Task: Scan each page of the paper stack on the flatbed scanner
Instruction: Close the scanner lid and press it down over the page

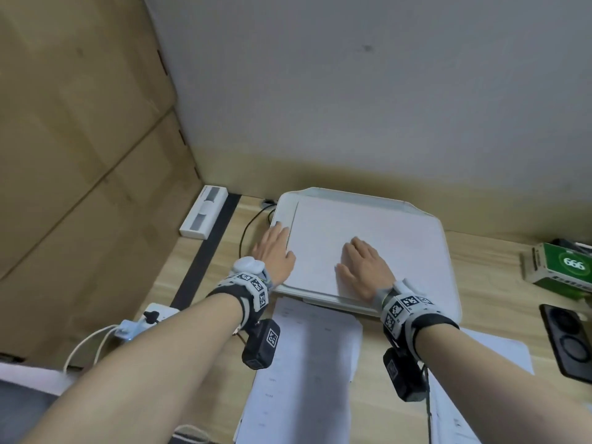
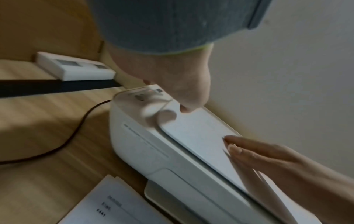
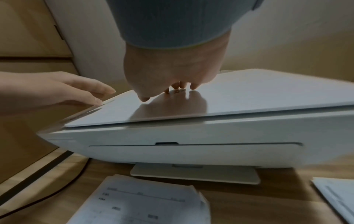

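The white scanner sits in the middle of the head view on a wooden desk, its lid down flat. The right hand lies palm down on the lid with fingers straight and spread, grasping nothing — the right wrist view shows its fingertips touching the glossy surface. The left hand rests at the scanner's left edge, fingers straight over the control strip, holding nothing. The paper stack lies on the desk just below the scanner, lower centre of the frame; another sheet lies at lower right. At the right edge sit a green box and a dark phone.
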The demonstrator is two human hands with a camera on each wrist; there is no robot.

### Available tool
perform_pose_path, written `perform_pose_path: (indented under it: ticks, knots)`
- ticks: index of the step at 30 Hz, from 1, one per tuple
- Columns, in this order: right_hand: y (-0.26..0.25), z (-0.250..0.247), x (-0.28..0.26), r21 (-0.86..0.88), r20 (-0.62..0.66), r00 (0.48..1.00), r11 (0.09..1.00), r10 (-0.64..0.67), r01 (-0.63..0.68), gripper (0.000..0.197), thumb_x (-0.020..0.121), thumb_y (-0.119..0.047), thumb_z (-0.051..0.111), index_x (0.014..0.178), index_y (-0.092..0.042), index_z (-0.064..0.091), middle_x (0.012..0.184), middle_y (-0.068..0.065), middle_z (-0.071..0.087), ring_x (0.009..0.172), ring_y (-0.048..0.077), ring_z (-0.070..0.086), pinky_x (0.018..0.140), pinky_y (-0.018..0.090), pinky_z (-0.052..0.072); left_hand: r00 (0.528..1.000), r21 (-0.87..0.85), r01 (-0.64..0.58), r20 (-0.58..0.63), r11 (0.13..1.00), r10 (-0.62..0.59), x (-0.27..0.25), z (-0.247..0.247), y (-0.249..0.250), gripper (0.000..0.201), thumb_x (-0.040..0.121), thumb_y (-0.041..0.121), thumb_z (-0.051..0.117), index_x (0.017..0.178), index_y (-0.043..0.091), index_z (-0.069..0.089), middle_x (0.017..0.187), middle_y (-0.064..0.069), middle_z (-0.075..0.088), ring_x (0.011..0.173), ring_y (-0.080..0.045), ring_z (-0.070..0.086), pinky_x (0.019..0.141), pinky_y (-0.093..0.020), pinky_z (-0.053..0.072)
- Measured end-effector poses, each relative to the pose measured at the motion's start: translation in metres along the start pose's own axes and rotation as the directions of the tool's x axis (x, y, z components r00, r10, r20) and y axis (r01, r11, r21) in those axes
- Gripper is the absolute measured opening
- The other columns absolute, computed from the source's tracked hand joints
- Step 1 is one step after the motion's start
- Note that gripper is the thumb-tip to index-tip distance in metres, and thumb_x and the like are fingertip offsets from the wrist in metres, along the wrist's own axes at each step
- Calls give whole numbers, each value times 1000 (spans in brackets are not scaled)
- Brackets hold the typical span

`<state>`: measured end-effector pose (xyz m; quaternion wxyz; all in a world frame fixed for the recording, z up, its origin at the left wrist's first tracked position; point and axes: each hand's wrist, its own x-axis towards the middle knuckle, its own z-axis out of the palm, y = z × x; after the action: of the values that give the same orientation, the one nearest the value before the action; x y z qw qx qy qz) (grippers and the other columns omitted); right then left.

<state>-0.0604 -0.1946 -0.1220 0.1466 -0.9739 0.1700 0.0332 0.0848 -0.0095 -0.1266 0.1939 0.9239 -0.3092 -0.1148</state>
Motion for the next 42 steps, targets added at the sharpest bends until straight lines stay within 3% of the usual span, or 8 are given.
perform_pose_path:
  ticks: [5,9,20,30,34,36,39,42]
  knots:
    - [-11,22,12,3,-70,993,996,94,-94,62,103,-46,24,157,-16,15,166,6,6,152,24,4,122,40,10,915,-420,374,25,827,-402,23,9,-18,44,98,23,36,139,7,40,142,-15,45,129,-35,42,107,-45,34]
    - [-14,34,13,-20,-135,984,992,117,-121,63,99,-46,22,156,-20,15,166,4,9,152,22,6,121,40,12,891,-556,420,103,718,-441,32,23,-30,32,101,34,29,87,14,49,92,-13,53,87,-30,50,78,-37,38]
    - [-15,39,14,-11,-137,983,992,125,-128,63,97,-46,23,155,-20,19,165,3,13,152,22,9,121,40,14,911,-566,364,53,740,-408,33,31,-37,33,102,29,31,90,7,53,79,-10,49,80,-28,49,74,-35,36]
    - [-15,41,15,9,-132,984,993,119,-119,62,99,-45,26,155,-20,19,165,4,13,151,23,10,121,41,15,920,-432,351,-3,831,-391,32,33,-39,30,102,30,29,105,10,51,114,-20,59,90,-32,52,82,-40,41]
    - [-9,31,10,55,-15,997,995,82,-81,62,102,-43,30,157,-20,16,166,3,8,153,21,5,122,38,11,981,-216,113,-129,970,-143,22,26,-26,59,96,31,38,152,17,24,160,-3,23,145,-24,23,116,-43,24]
    - [0,20,7,25,50,998,999,30,-31,61,102,-42,33,157,-19,18,166,2,10,152,22,9,121,37,14,988,-38,-150,28,988,151,19,14,-14,67,91,29,45,154,21,22,163,2,12,150,-17,9,120,-44,14]
    - [13,2,-4,-60,103,994,997,-45,51,55,101,-38,40,151,-17,29,162,2,22,145,27,24,114,39,29,809,182,-462,488,868,328,11,0,10,83,82,36,49,155,30,11,164,1,-6,151,-18,-4,121,-51,8]
    - [23,-11,-20,-101,135,990,993,-45,59,45,99,-32,44,142,-18,40,155,0,33,134,29,35,101,40,40,749,298,-511,615,806,247,9,-10,28,94,83,37,61,156,31,2,163,-7,-15,150,-25,-11,121,-51,9]
